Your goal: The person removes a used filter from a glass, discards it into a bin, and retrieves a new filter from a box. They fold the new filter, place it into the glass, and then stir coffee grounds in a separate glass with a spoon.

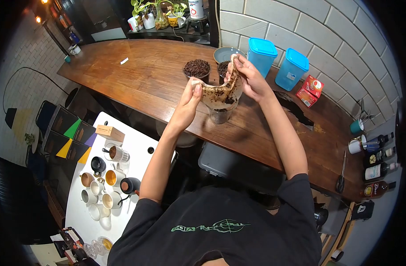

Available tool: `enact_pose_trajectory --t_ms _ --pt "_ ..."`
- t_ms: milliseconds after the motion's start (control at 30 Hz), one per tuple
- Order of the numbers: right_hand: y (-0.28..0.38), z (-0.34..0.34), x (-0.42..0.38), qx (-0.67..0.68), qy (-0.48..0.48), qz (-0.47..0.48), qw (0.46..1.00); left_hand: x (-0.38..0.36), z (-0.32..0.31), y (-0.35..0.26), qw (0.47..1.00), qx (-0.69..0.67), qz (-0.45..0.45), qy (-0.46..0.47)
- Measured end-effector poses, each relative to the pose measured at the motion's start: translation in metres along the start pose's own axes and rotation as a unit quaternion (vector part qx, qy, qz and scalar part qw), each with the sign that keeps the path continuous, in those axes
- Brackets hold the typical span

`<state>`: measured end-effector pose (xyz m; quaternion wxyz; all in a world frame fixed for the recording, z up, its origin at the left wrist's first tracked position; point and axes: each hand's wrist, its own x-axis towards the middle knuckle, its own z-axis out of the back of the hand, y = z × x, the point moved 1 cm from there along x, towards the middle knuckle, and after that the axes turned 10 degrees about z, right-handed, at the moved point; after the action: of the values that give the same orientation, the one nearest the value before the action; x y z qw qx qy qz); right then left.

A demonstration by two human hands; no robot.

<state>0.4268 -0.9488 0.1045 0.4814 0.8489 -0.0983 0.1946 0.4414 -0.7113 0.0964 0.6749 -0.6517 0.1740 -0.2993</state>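
Note:
Between my two hands a brown-stained cloth filter [218, 95] is stretched by its rim, with dark wet grounds stuck to it. My left hand [186, 105] pinches the near-left edge of the rim. The far-right edge is gripped by my right hand [251, 80], which is raised higher. Directly below the cloth stands a clear cup [220, 117] with some dark grounds visible inside; the cloth partly hides its mouth. Behind the cloth are a cup heaped with dark grounds [197, 68] and a second cup of grounds [223, 67], partly covered by my right hand.
Two blue-lidded containers [262, 55], a plate [226, 54] and a red box [310, 91] stand along the wall on the wooden counter [141, 84]. Scissors [341, 177] and bottles [375, 170] are at the right. A white table [138, 133] holds several mugs.

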Motion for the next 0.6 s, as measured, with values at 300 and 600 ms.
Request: enact_pose_trajectory --t_ms 300,600 --pt "0.0 -0.014 0.017 -0.034 0.049 -0.011 0.998 -0.001 0.002 -0.001 1.0 0.006 -0.023 0.009" --pt "-0.003 -0.031 0.022 0.003 0.136 -0.031 0.99 -0.007 -0.002 -0.003 0.999 -0.032 0.002 0.033"
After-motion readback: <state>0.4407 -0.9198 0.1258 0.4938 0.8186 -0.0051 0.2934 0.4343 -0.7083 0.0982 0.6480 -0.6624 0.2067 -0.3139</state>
